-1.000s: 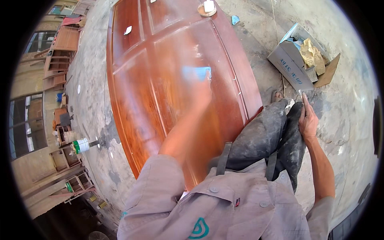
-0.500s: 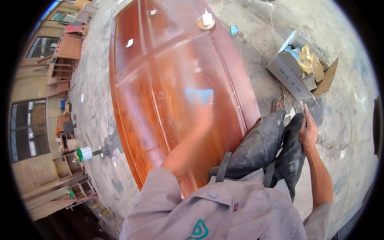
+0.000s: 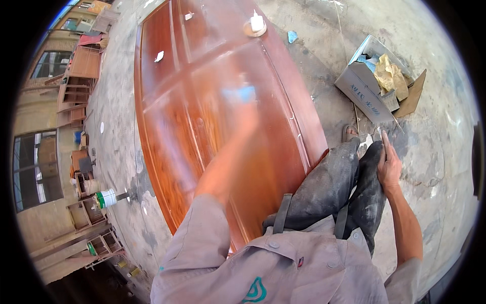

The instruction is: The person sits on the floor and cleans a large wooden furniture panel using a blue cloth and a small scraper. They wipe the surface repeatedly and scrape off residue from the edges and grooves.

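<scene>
Setting: outdoor workshop yard, stained concrete floor (image 3: pixel 445 167), wooden furniture frames (image 3: pixel 81 76) stacked at left.
Door: large reddish varnished wooden door panel (image 3: pixel 172 126) lying flat; likely heavy, stiff, glossy and slippery; best taken by the long edges.
Pad: small blue pad (image 3: pixel 242 93), light and soft, under the blurred left hand (image 3: pixel 248 114) on the panel's middle.
Left fingers: blurred, cannot tell.
Right hand (image 3: pixel 389 164): fingers straight and together against the dark trouser leg (image 3: pixel 369 187).
Around: cardboard box (image 3: pixel 364 88) of scraps at right, white bottle (image 3: pixel 257 23) at the panel's far end.
</scene>
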`<state>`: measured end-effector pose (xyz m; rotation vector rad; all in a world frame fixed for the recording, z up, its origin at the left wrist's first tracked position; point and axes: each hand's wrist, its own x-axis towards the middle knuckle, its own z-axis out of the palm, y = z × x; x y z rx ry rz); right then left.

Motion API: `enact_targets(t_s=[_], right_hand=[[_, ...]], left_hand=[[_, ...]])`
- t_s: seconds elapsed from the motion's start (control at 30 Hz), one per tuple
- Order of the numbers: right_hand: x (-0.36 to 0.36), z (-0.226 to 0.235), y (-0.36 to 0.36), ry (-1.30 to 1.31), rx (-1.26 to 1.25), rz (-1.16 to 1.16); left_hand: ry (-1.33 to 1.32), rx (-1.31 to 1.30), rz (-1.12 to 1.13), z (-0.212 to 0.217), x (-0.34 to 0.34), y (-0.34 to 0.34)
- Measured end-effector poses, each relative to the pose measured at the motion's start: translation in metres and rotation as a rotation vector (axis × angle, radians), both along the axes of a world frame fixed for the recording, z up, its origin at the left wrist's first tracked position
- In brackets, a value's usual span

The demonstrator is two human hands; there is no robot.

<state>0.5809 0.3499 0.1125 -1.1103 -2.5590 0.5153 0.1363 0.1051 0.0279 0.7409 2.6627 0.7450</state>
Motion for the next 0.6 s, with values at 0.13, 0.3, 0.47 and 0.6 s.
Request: enact_targets(t_s=[0.13, 0.3, 0.47, 0.6], right_hand=[[0.008, 0.001, 0.007, -0.044, 0.002, -0.057], [-0.001, 0.005, 0.001, 0.01, -0.002, 0.006], [0.01, 0.001, 0.012, -0.013, 0.005, -0.041], [0.004, -0.001, 0.003, -0.015, -0.014, -0.033]], left_hand=[[0.23, -0.049, -0.12, -0.023, 0.028, -0.032], [-0.091, 0.018, 0.016, 0.027, 0.011, 0.008], [0.231, -0.087, -0.181, -0.002, 0.027, -0.021], [-0.11, -0.005, 0.006, 0.029, -0.008, 0.015]])
